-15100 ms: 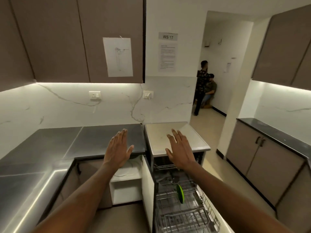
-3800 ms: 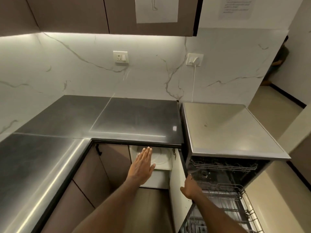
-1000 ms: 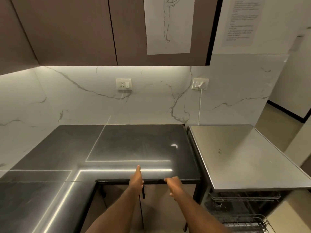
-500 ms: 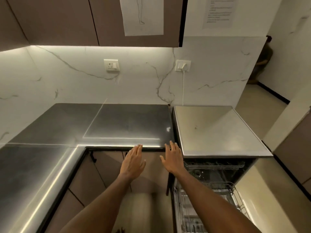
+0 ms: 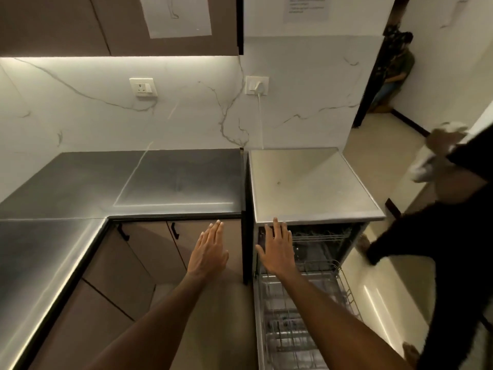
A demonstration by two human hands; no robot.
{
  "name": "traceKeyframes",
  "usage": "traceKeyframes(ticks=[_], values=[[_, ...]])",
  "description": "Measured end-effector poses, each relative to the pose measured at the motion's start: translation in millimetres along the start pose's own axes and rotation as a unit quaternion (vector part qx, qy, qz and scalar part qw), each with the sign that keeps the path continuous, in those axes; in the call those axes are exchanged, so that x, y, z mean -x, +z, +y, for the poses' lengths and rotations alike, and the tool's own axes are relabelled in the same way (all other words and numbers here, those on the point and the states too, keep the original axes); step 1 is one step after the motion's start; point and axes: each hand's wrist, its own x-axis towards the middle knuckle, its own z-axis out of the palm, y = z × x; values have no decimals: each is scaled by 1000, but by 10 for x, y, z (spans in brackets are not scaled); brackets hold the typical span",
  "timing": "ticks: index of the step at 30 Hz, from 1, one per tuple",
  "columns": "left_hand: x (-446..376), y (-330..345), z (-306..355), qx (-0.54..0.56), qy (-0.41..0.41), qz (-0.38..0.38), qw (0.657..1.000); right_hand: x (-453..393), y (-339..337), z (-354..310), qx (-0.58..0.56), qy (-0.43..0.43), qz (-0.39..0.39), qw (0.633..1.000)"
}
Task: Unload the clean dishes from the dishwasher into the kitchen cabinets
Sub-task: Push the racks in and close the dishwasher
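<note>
The dishwasher [image 5: 314, 182] stands right of the dark counter with its door down and its lower wire rack [image 5: 301, 316] pulled out; no dishes show in the rack. An upper rack [image 5: 320, 237] sits inside the opening. The lower cabinet doors [image 5: 149, 252] under the counter are shut. My left hand [image 5: 209, 253] hovers flat and empty in front of those doors. My right hand [image 5: 277, 249] is spread flat and empty at the dishwasher's front left edge, above the lower rack.
A dark L-shaped counter [image 5: 133, 182] runs along the marble wall. Upper cabinets [image 5: 66, 22] hang above, one with a paper sheet. A person in black [image 5: 448, 236] stands close at the right holding something white. Another person [image 5: 394, 73] sits in the far doorway.
Both hands have shifted right and spread further apart; the right one now sits in front of the dishwasher. The view has tilted down and a person in black has come in at the right.
</note>
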Motion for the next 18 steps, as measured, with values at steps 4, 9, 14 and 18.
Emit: traceKeyframes(ticks=[4, 9, 14, 18], values=[[213, 239, 341, 10, 8, -10, 1000, 333, 18, 409, 2, 13, -27, 1000], [603, 473, 871, 38, 13, -4, 999, 860, 53, 1002, 15, 20, -39, 999], [1038, 855, 1397, 46, 9, -12, 999, 1490, 67, 1581, 24, 22, -52, 998], [1357, 1076, 1937, 48, 8, -30, 998, 1909, 45, 2032, 25, 12, -65, 998]])
